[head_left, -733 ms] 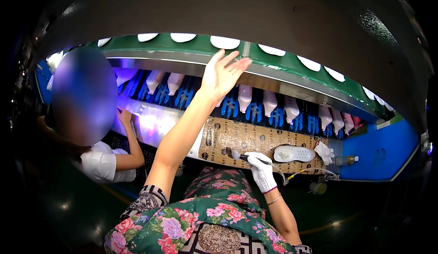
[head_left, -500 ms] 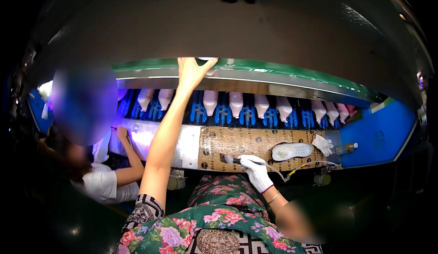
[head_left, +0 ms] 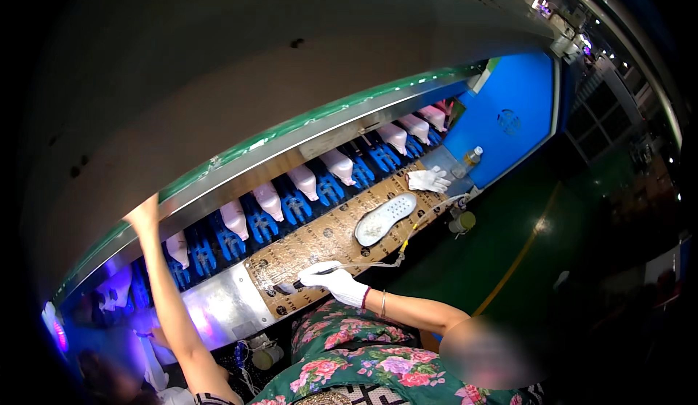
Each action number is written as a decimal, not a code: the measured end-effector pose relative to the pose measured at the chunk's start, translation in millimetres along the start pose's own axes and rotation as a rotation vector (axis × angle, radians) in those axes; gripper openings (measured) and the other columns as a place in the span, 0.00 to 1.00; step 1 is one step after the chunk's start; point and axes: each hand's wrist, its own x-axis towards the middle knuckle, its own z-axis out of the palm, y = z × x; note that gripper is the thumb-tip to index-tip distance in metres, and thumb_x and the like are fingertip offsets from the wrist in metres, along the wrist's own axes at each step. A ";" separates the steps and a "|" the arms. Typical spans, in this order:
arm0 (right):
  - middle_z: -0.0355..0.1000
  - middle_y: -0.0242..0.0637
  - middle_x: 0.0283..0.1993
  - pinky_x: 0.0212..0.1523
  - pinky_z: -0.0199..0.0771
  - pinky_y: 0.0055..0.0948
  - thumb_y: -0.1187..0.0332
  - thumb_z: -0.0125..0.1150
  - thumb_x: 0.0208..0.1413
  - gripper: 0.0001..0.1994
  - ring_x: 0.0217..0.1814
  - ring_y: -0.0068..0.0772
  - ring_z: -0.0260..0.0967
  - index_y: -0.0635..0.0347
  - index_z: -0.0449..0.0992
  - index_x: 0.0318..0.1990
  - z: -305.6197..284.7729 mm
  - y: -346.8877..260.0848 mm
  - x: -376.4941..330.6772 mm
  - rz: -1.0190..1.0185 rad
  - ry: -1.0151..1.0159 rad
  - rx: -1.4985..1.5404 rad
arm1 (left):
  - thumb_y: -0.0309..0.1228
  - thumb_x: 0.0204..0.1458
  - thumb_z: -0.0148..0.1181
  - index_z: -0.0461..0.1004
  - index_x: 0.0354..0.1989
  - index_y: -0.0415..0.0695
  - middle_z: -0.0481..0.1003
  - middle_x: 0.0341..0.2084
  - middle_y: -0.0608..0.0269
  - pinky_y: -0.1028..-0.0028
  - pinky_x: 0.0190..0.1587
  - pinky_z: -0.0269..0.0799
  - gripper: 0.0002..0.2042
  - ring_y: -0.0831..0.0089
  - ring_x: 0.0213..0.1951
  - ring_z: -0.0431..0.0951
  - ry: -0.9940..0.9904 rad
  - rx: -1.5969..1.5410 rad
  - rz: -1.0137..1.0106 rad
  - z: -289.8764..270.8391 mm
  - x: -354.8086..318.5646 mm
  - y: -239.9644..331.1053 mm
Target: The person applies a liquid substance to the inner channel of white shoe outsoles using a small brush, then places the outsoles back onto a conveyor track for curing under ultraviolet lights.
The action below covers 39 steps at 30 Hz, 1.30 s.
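My bare left hand (head_left: 145, 214) reaches up to the green-edged lip of the dark hood at the left. Its fingers go out of sight there, so anything they hold is hidden. My right hand (head_left: 336, 283), in a white knit glove, is closed around a dark-handled brush (head_left: 287, 287) with a thin tube running from it. The bristles are low over the brown printed covering (head_left: 291, 263) of the bench. Farther right on that covering lies a white shoe sole (head_left: 385, 219), dotted with small marks at one end.
Pinkish shoe-shaped forms (head_left: 302, 182) hang in a row with blue holders (head_left: 297, 206) under the hood. An empty white glove (head_left: 429, 179) and a small clear bottle (head_left: 469, 161) lie at the bench's right end by a blue panel (head_left: 509, 114). Another person's arm (head_left: 156, 338) is at lower left.
The view has swung to the right and tilted. My left hand is still up at the hood edge, its fingers now less visible. My right hand keeps hold of the brush.
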 end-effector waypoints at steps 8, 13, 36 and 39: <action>0.80 0.37 0.44 0.52 0.74 0.25 0.72 0.66 0.56 0.10 0.46 0.24 0.75 0.64 0.82 0.44 3.4 -14.2 -3.7 -0.061 -0.015 -0.068 | 0.27 0.60 0.61 0.75 0.49 0.34 0.73 0.51 0.59 0.78 0.48 0.70 0.12 0.74 0.47 0.74 -0.005 -0.537 -0.059 -52.2 -75.2 -102.5; 0.81 0.35 0.39 0.41 0.77 0.22 0.73 0.69 0.54 0.08 0.38 0.22 0.77 0.63 0.83 0.42 4.6 -31.7 1.0 -0.101 -0.022 0.145 | 0.30 0.60 0.59 0.74 0.51 0.35 0.72 0.52 0.58 0.76 0.49 0.70 0.14 0.72 0.48 0.73 -0.078 -0.855 -0.293 -36.1 -156.3 -9.8; 0.79 0.32 0.32 0.35 0.75 0.20 0.70 0.71 0.52 0.08 0.33 0.20 0.75 0.62 0.83 0.37 9.5 -133.3 -52.2 -0.391 -0.246 0.291 | 0.44 0.61 0.52 0.67 0.59 0.41 0.68 0.58 0.57 0.67 0.55 0.69 0.24 0.64 0.55 0.71 -0.668 -1.735 -0.786 -15.7 -289.2 200.7; 0.80 0.32 0.33 0.36 0.75 0.20 0.70 0.70 0.52 0.07 0.34 0.19 0.75 0.62 0.83 0.38 1.2 -134.5 -51.6 -0.384 -0.255 0.245 | 0.46 0.61 0.51 0.66 0.60 0.42 0.67 0.59 0.56 0.65 0.56 0.69 0.25 0.63 0.56 0.71 -0.696 -1.894 -0.853 -13.4 -298.3 210.1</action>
